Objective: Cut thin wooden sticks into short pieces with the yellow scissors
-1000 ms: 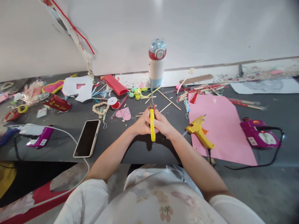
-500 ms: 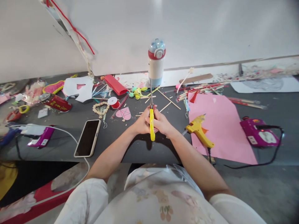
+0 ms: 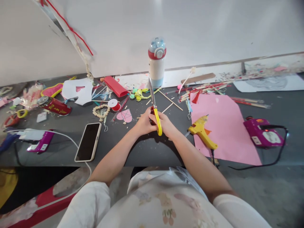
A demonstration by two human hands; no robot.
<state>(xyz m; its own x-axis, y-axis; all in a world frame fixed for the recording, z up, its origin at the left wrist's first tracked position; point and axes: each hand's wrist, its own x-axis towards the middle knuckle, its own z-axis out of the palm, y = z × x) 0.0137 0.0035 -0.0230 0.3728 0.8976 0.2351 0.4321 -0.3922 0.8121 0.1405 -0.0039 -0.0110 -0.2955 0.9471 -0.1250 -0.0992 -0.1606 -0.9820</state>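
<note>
A pair of scissors (image 3: 152, 95) with a bright yellow handle is held over the middle of the table, its metal blades pointing away from me and close together. My right hand (image 3: 167, 125) is closed around the yellow handle side. Opposite it, my left hand (image 3: 144, 123) is curled against the scissors from the left, its thumb near the lower handle. Between the hands a dark reddish part of the scissors shows; some fingers are hidden behind the handle. Thin wooden sticks (image 3: 167, 107) and a pink paper heart with dark lines (image 3: 125, 116) lie just beyond my hands.
A bottle (image 3: 156, 66) stands behind the blades. To the right are a yellow glue gun (image 3: 201, 131) on pink paper (image 3: 225, 126) and a purple power box (image 3: 262, 133) with a cable. On the left lie a phone (image 3: 88, 142), a red can (image 3: 55, 106) and a thread spool (image 3: 114, 104).
The scissors have tilted: the blade tips lean to the left and the yellow handle end has swung right and slightly up. Both hands stay together around them. The view has shifted slightly.
</note>
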